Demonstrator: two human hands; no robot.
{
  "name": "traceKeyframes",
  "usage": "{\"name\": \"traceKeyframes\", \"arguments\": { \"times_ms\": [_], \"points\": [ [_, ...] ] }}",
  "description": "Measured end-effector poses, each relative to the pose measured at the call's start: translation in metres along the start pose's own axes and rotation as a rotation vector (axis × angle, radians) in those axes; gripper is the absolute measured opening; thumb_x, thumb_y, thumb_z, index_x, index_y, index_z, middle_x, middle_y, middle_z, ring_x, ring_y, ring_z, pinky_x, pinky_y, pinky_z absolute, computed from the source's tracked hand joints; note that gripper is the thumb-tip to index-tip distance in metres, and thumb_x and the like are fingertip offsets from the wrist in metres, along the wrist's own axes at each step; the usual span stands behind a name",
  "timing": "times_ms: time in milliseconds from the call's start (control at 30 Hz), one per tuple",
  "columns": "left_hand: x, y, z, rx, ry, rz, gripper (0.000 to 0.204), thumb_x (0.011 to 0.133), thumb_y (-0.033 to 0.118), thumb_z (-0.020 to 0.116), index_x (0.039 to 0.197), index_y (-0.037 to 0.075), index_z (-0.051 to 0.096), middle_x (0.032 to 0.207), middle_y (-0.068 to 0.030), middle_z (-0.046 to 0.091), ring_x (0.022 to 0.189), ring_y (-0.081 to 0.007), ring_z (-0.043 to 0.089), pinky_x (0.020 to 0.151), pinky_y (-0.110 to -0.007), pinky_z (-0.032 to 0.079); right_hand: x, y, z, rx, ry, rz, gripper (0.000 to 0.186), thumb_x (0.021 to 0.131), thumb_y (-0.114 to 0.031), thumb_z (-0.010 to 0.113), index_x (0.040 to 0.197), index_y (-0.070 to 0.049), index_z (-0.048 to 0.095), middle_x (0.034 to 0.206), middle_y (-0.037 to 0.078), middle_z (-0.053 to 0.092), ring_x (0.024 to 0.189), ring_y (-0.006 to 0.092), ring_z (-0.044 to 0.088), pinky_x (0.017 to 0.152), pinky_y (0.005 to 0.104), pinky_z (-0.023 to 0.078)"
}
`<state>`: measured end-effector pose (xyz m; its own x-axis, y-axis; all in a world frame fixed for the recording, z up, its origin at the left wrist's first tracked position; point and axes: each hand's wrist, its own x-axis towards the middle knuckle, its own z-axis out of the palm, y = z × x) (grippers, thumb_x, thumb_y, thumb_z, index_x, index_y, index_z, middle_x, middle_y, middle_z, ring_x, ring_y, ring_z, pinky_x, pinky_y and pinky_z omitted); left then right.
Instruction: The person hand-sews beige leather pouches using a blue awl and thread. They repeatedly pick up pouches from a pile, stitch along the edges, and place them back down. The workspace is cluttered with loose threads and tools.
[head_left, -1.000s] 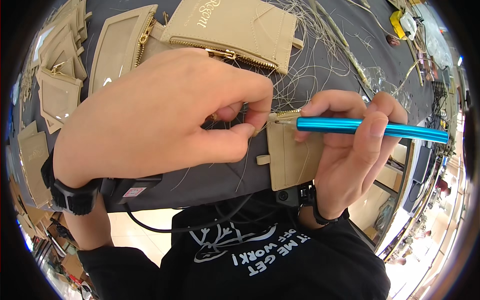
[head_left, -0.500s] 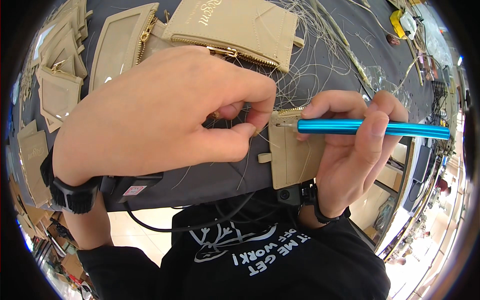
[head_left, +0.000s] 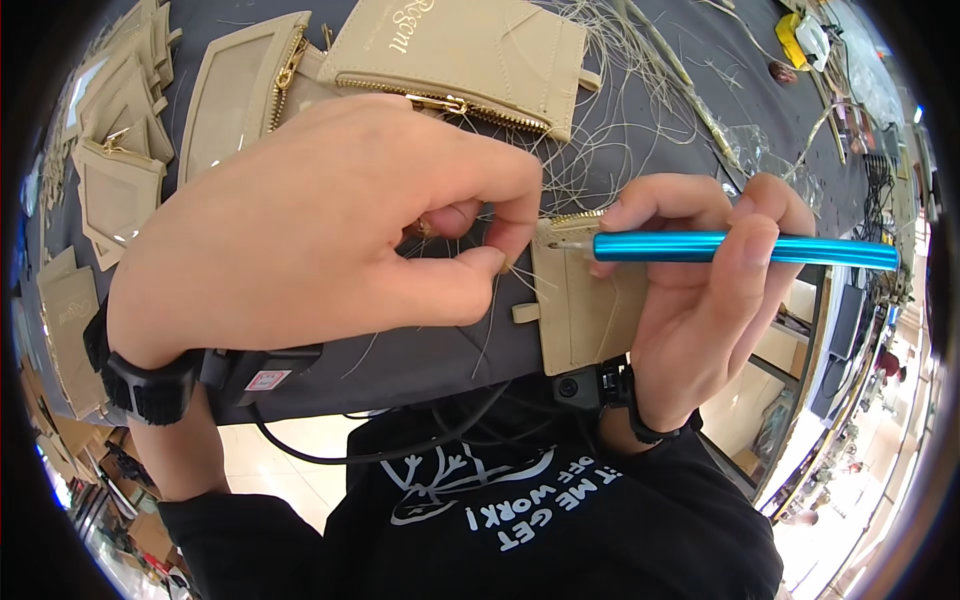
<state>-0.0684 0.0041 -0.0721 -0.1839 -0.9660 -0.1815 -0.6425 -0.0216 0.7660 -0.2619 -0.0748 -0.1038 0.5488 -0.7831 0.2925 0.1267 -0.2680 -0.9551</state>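
My right hand (head_left: 700,300) grips a shiny blue pen-shaped tool (head_left: 700,247). Its thin pale tip touches or hovers just over the upper left corner of a beige card holder (head_left: 585,315), near the gold zipper. The same hand's fingers lie along that holder's right side. Thumb and index finger of my left hand (head_left: 330,230) are pinched together just left of the holder, with fine pale thread (head_left: 525,278) at the fingertips; its other fingers are curled and partly hidden.
Beyond my left hand lie a large beige zip pouch (head_left: 455,60) and a windowed holder (head_left: 235,95). More beige holders (head_left: 120,190) are stacked at left. Loose threads (head_left: 630,120) tangle across the grey table (head_left: 430,365). A yellow-and-white tool (head_left: 803,42) rests at far right.
The card holder, the blue tool and my right hand have shifted very slightly left and up. My left fingertips have also moved a little left, still pinched.
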Motion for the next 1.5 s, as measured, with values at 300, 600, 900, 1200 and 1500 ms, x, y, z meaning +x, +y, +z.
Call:
{"name": "traceKeyframes", "arguments": {
  "times_ms": [300, 600, 900, 1200, 1500],
  "points": [
    [0.003, 0.013, 0.003, -0.186, 0.133, -0.217, 0.024, 0.083, 0.022, 0.066, 0.094, 0.002, 0.058, 0.061, -0.0017, 0.042, 0.057, -0.0155, 0.043, 0.056, -0.028, 0.035, 0.002, 0.002, -0.011, 0.366, 0.133, 0.01, 0.026, 0.105, -0.035, 0.026, 0.105, -0.011, 0.037, 0.072, 0.017, 0.056, 0.048, 0.0194, 0.048, 0.046, 0.0283, 0.041],
    [0.019, 0.029, 0.005, 0.302, 0.126, -0.098, 0.029, 0.079, 0.028, 0.071, 0.082, 0.002, 0.059, 0.068, -0.0127, 0.056, 0.062, -0.0286, 0.054, 0.059, -0.036, 0.042, 0.0, 0.006, -0.006, 0.537, 0.23, -0.243, 0.024, 0.103, -0.034, 0.028, 0.1, -0.013, 0.038, 0.056, 0.01, 0.049, 0.036, 0.0152, 0.034, 0.035, 0.0294, 0.029],
    [0.02, 0.038, 0.003, 0.441, 0.331, 0.067, 0.049, 0.071, 0.033, 0.079, 0.103, 0.005, 0.055, 0.097, -0.0112, 0.05, 0.086, -0.0276, 0.053, 0.075, -0.036, 0.042, -0.007, -0.011, -0.029, 0.788, 0.316, -0.223, 0.021, 0.101, -0.037, 0.025, 0.102, -0.017, 0.032, 0.057, 0.012, 0.052, 0.036, 0.0163, 0.034, 0.037, 0.0304, 0.034],
    [0.035, 0.046, 0.014, 0.554, 0.262, 0.15, 0.042, 0.069, 0.034, 0.078, 0.09, 0.003, 0.059, 0.094, -0.0098, 0.047, 0.096, -0.0276, 0.048, 0.085, -0.036, 0.035, -0.008, -0.026, -0.048, 0.778, 0.257, -0.38, 0.029, 0.103, -0.028, 0.03, 0.1, -0.005, 0.048, 0.058, 0.004, 0.045, 0.038, 0.0104, 0.027, 0.035, 0.0247, 0.024],
    [0.039, 0.055, 0.019, 0.696, 0.443, 0.23, 0.037, 0.069, 0.013, 0.078, 0.104, 0.012, 0.067, 0.097, -0.0059, 0.048, 0.091, -0.0236, 0.051, 0.084, -0.036, 0.04, -0.012, -0.038, -0.064, 0.887, 0.291, -0.438, 0.032, 0.104, -0.031, 0.025, 0.106, -0.006, 0.044, 0.061, 0.012, 0.052, 0.034, 0.0173, 0.036, 0.03, 0.0294, 0.028]
  ]
}}
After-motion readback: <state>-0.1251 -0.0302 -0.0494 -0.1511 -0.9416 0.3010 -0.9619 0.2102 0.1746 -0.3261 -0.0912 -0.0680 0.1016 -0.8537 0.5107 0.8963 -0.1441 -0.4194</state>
